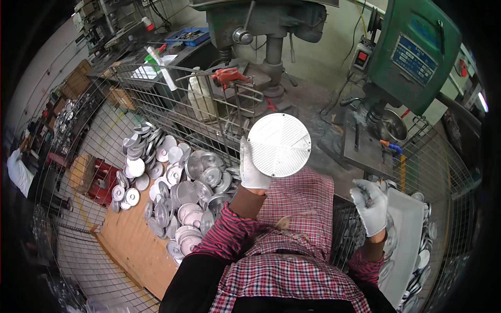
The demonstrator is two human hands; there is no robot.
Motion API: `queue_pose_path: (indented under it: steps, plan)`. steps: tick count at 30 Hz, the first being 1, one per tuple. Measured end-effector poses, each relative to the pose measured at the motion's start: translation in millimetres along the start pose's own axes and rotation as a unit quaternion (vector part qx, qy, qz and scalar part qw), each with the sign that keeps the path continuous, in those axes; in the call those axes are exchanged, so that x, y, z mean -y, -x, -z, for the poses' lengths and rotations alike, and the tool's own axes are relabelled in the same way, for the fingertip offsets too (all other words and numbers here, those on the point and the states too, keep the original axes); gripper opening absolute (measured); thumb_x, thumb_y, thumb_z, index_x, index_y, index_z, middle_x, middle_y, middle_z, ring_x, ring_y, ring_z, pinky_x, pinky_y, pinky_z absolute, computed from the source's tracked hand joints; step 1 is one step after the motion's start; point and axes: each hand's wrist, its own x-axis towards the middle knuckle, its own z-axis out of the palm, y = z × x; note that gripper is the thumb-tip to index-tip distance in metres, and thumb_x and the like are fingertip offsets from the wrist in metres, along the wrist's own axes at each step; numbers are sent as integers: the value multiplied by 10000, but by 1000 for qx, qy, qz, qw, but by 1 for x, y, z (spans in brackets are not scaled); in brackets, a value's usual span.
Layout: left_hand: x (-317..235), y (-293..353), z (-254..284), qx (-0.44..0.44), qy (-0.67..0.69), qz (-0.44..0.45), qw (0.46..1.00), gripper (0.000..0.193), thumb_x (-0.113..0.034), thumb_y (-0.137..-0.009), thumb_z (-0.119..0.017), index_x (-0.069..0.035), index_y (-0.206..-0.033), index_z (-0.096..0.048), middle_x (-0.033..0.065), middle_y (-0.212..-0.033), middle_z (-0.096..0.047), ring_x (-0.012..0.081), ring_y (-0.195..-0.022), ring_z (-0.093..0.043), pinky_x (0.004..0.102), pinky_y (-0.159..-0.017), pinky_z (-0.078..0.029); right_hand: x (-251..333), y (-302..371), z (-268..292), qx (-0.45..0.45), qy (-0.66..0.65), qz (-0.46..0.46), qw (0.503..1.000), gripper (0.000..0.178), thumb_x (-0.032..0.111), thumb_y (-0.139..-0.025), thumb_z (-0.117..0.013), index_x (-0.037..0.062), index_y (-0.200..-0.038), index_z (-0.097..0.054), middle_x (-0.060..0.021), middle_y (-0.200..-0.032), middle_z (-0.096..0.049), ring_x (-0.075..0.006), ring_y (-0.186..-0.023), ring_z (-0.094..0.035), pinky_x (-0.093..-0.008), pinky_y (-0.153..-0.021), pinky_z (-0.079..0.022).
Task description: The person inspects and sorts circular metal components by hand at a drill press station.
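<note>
My left hand, in a white glove, grips a round silvery metal disc by its left edge. Fine ridges cover the disc's upward face, and small holes sit near its rim. At the right, my right hand, also gloved, is held apart from the disc with its fingers curled toward the thumb. Something small and dark seems to be between those fingers, but I cannot make it out. Beside that hand stands a pale plastic bin. To the left of my left arm lies a pile of similar metal discs.
The pile rests on a wooden board inside a wire cage. Ahead are a green drill press and another green machine with a metal table. A red air gun hangs on the cage rim. Another person is far left.
</note>
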Motion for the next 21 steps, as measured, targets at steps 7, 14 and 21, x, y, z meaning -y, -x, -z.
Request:
queue_pose_path:
  steps: [7, 14, 21]
  plan:
    - [-6, 5, 19, -35, 25, -19, 999, 549, -441, -967, -370, -9, -1304, -418, 145, -1285, -501, 268, -1173, -501, 401, -995, -416, -14, 5, -2, 15, 2, -17, 1000, 220, 64, -773, -682, -1, -979, -637, -107, -857, -654, -132, -670, -638, -249, -585, -464]
    - [-21, 30, -17, 212, -654, -429, 585, 223, -94, -636, -695, -44, -821, -581, 38, -728, -569, 255, -614, -557, 372, -559, -447, -13, 2, -6, 31, 28, -11, 999, 238, 82, -753, -701, 2, -969, -642, -130, -798, -634, -193, -685, -637, -282, -603, -474]
    - [-33, 34, -3, 359, -675, -466, 445, 209, -227, -531, -638, -103, -668, -541, 11, -684, -545, 171, -559, -527, 327, -489, -406, -17, 0, -12, 48, 17, -19, 999, 240, 100, -758, -703, 2, -968, -640, -147, -822, -641, -233, -701, -642, -305, -623, -491]
